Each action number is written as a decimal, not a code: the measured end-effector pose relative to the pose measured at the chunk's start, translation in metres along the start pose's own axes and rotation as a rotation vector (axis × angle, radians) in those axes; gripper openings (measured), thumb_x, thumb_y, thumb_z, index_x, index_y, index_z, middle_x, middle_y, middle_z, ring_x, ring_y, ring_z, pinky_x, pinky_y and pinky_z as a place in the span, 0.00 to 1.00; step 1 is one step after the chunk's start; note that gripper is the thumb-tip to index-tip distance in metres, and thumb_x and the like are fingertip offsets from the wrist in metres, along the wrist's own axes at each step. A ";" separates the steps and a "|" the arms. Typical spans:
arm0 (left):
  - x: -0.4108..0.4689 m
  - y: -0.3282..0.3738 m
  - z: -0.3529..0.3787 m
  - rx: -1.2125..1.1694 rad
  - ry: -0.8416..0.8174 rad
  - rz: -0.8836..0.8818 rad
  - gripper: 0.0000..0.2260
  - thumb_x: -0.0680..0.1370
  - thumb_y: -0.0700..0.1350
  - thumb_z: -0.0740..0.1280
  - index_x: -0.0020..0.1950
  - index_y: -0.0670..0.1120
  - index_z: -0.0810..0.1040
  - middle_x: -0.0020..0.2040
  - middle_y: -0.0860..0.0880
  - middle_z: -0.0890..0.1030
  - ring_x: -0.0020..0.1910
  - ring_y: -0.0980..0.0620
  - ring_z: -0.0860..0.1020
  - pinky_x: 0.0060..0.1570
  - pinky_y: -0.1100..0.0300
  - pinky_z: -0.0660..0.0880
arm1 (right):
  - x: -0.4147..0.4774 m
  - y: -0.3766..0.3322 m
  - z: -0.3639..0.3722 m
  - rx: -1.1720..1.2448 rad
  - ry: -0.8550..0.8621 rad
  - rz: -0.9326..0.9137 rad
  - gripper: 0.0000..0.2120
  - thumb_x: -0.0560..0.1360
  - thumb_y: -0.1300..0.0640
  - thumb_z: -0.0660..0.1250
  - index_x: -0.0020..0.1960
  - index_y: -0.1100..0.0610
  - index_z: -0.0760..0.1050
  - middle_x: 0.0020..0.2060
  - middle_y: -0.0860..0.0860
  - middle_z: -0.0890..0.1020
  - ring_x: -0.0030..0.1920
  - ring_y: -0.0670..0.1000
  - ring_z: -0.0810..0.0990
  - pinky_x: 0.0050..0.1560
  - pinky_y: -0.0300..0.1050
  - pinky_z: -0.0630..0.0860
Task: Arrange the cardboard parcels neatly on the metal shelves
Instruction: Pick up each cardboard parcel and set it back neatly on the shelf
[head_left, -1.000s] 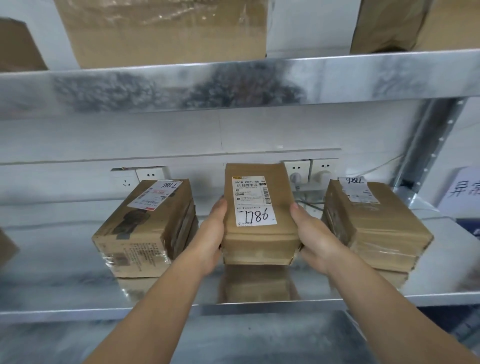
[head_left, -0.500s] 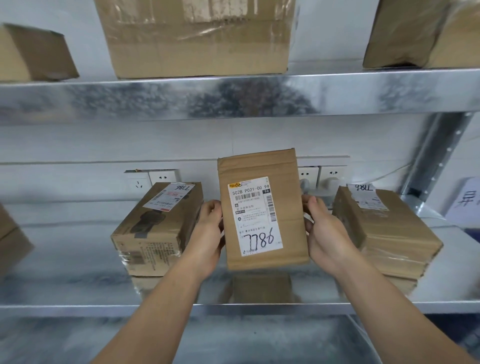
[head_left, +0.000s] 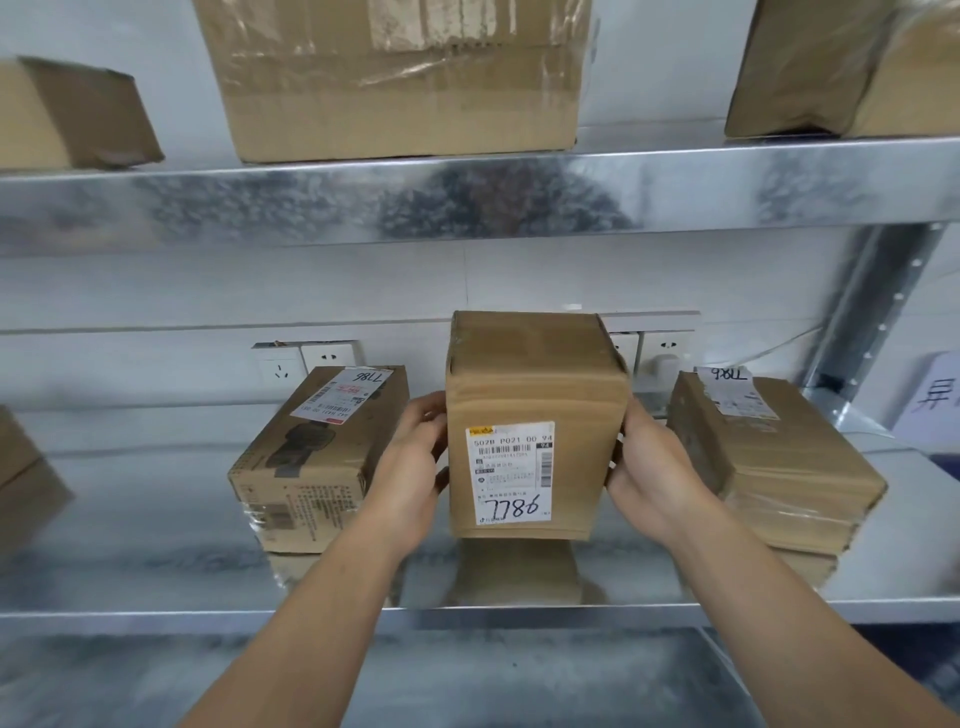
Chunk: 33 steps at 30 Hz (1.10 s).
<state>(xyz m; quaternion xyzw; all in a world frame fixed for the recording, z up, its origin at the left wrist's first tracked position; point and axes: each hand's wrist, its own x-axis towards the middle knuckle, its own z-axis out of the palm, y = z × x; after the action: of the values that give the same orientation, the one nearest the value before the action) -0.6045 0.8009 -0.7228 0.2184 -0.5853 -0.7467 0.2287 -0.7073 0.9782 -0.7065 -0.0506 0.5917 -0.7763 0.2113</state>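
A brown cardboard parcel (head_left: 535, 410) stands upright in the middle of the metal shelf (head_left: 156, 561), its white label marked 7786 facing me. My left hand (head_left: 410, 467) grips its left side and my right hand (head_left: 654, 478) grips its right side. Left of it a taped parcel (head_left: 311, 467) lies flat with a label on top. To the right, another flat parcel (head_left: 774, 462) wrapped in clear tape lies with its label at the far end.
The upper shelf (head_left: 467, 197) carries a large box (head_left: 405, 78), a small box (head_left: 72, 114) at left and another box (head_left: 852, 67) at right. Wall sockets (head_left: 306, 364) sit behind the parcels. A shelf upright (head_left: 872, 312) stands at right. Another box (head_left: 26, 488) shows at the left edge.
The middle parcel was tipped from lying flat to standing on its end, label now facing me. Both hands stayed on its sides. The view tilted upward.
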 end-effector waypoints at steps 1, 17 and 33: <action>0.000 0.001 0.001 -0.007 0.000 0.000 0.08 0.85 0.45 0.60 0.55 0.53 0.79 0.45 0.51 0.86 0.53 0.49 0.81 0.52 0.52 0.74 | -0.002 -0.001 0.001 -0.019 -0.011 -0.009 0.15 0.86 0.48 0.59 0.62 0.52 0.82 0.49 0.48 0.88 0.49 0.47 0.85 0.54 0.48 0.79; -0.003 -0.001 0.003 -0.001 0.011 -0.016 0.07 0.86 0.52 0.58 0.55 0.52 0.74 0.36 0.54 0.81 0.35 0.56 0.77 0.36 0.58 0.68 | -0.007 0.004 0.002 -0.059 -0.085 -0.022 0.16 0.86 0.47 0.58 0.67 0.51 0.78 0.51 0.49 0.88 0.49 0.47 0.87 0.49 0.47 0.79; -0.002 0.028 -0.005 0.202 -0.048 -0.039 0.11 0.85 0.47 0.59 0.59 0.53 0.81 0.46 0.52 0.86 0.47 0.49 0.82 0.57 0.51 0.76 | -0.003 -0.020 -0.018 -0.207 -0.176 -0.083 0.16 0.85 0.43 0.57 0.63 0.43 0.80 0.45 0.42 0.88 0.47 0.45 0.83 0.57 0.48 0.76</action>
<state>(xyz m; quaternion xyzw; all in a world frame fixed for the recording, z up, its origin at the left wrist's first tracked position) -0.5976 0.7927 -0.6968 0.2340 -0.6584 -0.6932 0.1768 -0.7161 0.9996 -0.6925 -0.1646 0.6453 -0.7117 0.2237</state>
